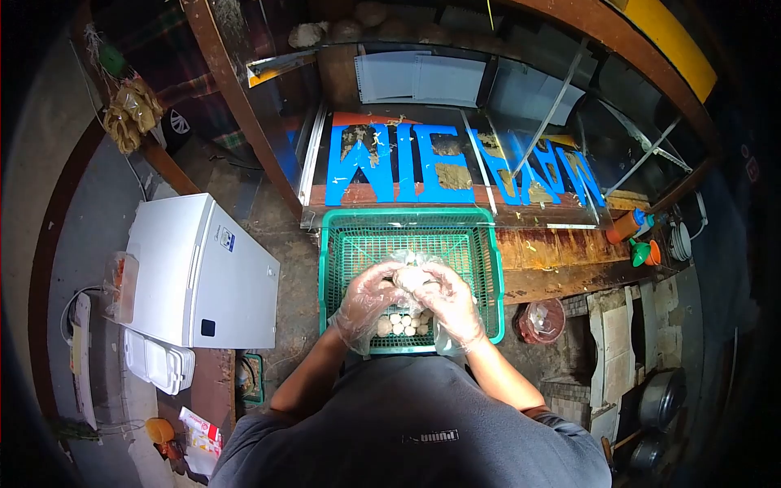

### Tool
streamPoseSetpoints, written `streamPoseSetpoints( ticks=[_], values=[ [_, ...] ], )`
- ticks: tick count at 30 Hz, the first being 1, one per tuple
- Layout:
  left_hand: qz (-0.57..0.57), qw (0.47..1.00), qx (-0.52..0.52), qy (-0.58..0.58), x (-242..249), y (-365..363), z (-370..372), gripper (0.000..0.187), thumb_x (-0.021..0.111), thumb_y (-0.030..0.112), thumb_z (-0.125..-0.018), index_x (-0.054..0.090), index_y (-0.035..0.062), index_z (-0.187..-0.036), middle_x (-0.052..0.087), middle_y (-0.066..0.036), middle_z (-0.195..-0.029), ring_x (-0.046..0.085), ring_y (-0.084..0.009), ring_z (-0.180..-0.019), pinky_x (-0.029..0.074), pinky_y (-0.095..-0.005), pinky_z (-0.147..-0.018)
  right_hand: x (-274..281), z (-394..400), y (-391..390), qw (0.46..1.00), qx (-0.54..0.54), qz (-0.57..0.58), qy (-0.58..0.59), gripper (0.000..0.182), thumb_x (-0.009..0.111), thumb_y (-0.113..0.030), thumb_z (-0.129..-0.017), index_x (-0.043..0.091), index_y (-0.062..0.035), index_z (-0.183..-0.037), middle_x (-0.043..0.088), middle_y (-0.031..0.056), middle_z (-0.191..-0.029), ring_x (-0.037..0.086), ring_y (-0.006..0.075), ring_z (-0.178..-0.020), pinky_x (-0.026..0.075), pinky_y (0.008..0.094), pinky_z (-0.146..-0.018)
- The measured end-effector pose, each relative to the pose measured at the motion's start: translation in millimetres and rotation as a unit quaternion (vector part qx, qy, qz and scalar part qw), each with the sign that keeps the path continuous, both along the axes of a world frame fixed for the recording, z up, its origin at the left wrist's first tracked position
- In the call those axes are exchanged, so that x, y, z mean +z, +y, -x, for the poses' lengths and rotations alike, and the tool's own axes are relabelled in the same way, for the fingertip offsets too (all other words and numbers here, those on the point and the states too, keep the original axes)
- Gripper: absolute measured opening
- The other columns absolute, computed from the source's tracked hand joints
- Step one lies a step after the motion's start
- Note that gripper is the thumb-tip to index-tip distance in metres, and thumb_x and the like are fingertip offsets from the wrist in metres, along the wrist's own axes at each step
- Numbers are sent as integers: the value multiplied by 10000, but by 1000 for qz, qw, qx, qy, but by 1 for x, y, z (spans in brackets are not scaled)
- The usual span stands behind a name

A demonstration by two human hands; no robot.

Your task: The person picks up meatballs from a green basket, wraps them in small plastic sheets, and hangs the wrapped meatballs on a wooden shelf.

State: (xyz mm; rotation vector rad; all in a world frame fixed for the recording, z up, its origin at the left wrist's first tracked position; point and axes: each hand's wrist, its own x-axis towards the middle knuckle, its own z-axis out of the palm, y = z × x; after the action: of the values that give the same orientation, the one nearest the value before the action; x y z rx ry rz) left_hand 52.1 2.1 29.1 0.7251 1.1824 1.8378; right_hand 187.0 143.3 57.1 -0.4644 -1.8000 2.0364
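Observation:
Both my hands wear clear plastic gloves and meet over a green plastic crate (498, 276). My left hand (368, 291) curls round one side of a pale, roundish lump (412, 277). On the other side, my right hand (447, 298) closes on the same lump, with the fingertips nearly meeting. What the lump is made of cannot be made out. Below my hands, several pale balls (398, 324), like meatballs, lie in the near end of the crate. The gloves hide part of the lump and of the crate floor.
A white chest freezer (236, 276) stands left, with white foam boxes (159, 363) near it. Ahead is a glass case (455, 163) with blue lettering. Right are a wooden bench (553, 256), sauce bottles (630, 226), a reddish bucket (542, 320) and metal pots (662, 398).

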Motion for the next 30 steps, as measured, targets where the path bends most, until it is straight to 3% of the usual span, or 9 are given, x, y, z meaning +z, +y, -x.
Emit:
streamPoseSetpoints(
  ticks=[3, 7, 16, 19, 21, 24, 30],
  values=[
    [-6, 1000, -21, 1, -7, -2, 2, 449, 637, -18, -890, 495, -55, -1314, 590, -133, -1249, 602, -174, -1090, 508, -326, -954, -5, -3, -1, 993, 1, 117, 35, 476, 686, 45, -824, 527, 21, -1272, 642, 103, -1085, 635, 161, -980, 538, 296, -849],
    [-61, 997, -2, -49, 1, 1, -4, 417, 613, -8, -913, 501, -56, -1311, 589, -139, -1262, 597, -187, -1114, 482, -332, -986, -9, -3, 0, 992, 0, 111, 63, 431, 645, 90, -838, 530, 36, -1250, 634, 129, -1137, 638, 191, -1043, 548, 316, -908],
    [-22, 999, -19, 40, -6, -14, 4, 369, 611, 24, -931, 528, -55, -1281, 626, -150, -1202, 616, -181, -1087, 492, -321, -949, -21, -6, 3, 994, -5, 101, 48, 412, 637, 79, -842, 540, 21, -1238, 636, 138, -1140, 634, 198, -1059, 540, 326, -909],
    [13, 997, -19, 74, -1, -15, 4, 366, 608, 38, -938, 528, -49, -1284, 633, -142, -1180, 628, -180, -1059, 496, -313, -931, -31, -4, 4, 986, -8, 151, 64, 422, 639, 24, -864, 524, 18, -1270, 630, 147, -1168, 644, 204, -1035, 545, 325, -893],
    [11, 997, -30, 68, 1, -15, 4, 368, 590, 54, -945, 524, -44, -1293, 641, -130, -1152, 623, -181, -1063, 498, -310, -923, -30, -2, 3, 967, -20, 244, 71, 386, 582, -33, -911, 510, 28, -1285, 627, 171, -1182, 655, 235, -1026, 567, 346, -862],
    [2, 998, -36, 47, 2, -14, 4, 390, 580, 74, -943, 515, -44, -1308, 630, -131, -1151, 614, -179, -1060, 497, -310, -924, -19, 1, 6, 958, -7, 284, 41, 364, 526, -21, -932, 520, 21, -1293, 600, 168, -1229, 637, 252, -1096, 575, 366, -876],
    [0, 997, -24, 77, -4, -7, 5, 384, 568, 92, -946, 524, -54, -1297, 602, -137, -1168, 600, -170, -1049, 485, -307, -937, -24, 3, 12, 943, -18, 332, 22, 391, 509, -30, -932, 503, 42, -1315, 601, 188, -1230, 641, 263, -1083, 583, 370, -853]
  ],
)
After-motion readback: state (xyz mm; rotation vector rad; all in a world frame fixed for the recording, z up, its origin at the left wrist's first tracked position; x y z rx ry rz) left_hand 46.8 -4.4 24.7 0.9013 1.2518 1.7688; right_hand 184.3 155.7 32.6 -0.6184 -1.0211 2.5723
